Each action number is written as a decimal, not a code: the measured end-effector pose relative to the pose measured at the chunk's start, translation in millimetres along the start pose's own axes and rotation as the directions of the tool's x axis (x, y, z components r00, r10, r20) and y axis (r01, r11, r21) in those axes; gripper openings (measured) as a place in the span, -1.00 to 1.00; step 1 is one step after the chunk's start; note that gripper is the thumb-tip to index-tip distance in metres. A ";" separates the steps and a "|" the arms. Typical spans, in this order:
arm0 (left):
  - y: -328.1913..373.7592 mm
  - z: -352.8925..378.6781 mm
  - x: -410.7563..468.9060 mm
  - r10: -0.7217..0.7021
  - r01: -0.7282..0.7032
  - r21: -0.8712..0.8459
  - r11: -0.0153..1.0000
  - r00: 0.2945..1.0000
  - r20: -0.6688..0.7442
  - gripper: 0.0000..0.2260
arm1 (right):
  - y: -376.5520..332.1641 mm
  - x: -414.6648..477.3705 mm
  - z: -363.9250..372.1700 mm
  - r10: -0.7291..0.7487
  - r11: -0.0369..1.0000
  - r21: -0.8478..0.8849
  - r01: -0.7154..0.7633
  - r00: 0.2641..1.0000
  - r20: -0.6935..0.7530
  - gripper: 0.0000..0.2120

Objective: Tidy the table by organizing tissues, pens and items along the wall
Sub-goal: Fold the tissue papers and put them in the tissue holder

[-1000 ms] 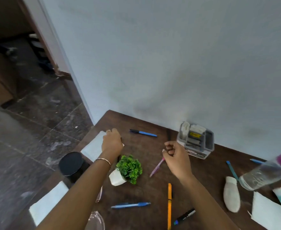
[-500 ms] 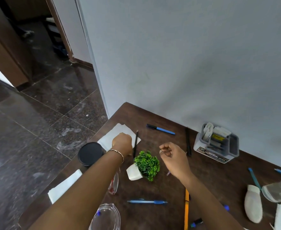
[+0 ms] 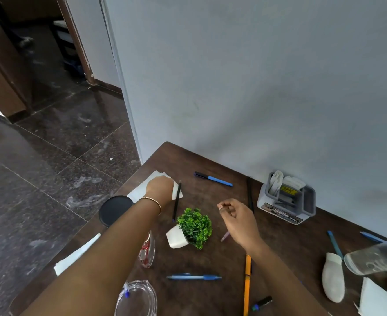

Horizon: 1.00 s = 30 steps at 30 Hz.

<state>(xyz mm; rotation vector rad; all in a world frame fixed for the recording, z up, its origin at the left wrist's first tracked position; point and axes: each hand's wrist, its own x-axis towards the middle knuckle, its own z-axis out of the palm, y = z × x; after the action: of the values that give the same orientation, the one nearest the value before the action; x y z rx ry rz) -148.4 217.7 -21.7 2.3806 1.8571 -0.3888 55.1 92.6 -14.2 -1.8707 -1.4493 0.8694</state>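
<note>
My left hand (image 3: 159, 188) is closed on a white tissue (image 3: 140, 190) at the table's far left corner. A black pen (image 3: 176, 201) lies just right of it, partly on the tissue. My right hand (image 3: 236, 215) hovers mid-table with curled fingers and nothing visible in them. A pink pen (image 3: 225, 236) peeks out beneath it. A blue pen (image 3: 213, 178) and another black pen (image 3: 249, 195) lie near the wall. Toward me lie a blue pen (image 3: 193, 277), an orange pencil (image 3: 247, 283) and a marker (image 3: 262, 302).
A grey organizer (image 3: 286, 199) stands against the wall. A small potted plant (image 3: 194, 226) lies tipped between my hands. A black round lid (image 3: 115, 210) and a second tissue (image 3: 76, 256) sit at the left edge. At right are a white oval object (image 3: 333, 277), a clear bottle (image 3: 375, 258) and more pens.
The view has swung left, showing more floor. My left hand has stayed on the tissue, and the black pen beside it now shows. My right hand remains curled, now over the pink pen.
</note>
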 end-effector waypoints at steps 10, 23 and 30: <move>-16.1 -60.3 -17.1 -0.090 0.059 -0.414 0.908 0.994 -0.055 -0.75 | -18.1 -20.4 -7.3 0.078 0.969 0.236 -0.076 0.997 0.002 -0.92; 70.2 -125.9 -119.2 0.219 0.272 -0.879 -0.392 0.955 0.198 -0.82 | -37.1 -71.0 -60.3 0.245 0.329 0.878 -0.347 0.929 0.276 -0.62; 110.2 -89.9 -160.7 0.412 0.442 -0.705 -0.555 0.882 0.229 -0.85 | -19.5 -111.2 -97.3 0.204 0.128 0.978 -0.164 0.969 0.136 -0.50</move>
<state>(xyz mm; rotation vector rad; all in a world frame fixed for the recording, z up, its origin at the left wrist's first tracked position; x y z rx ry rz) -65.8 59.7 97.7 0.4859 0.7614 0.6214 101.0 -18.6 73.9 -0.9173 -0.2416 1.4236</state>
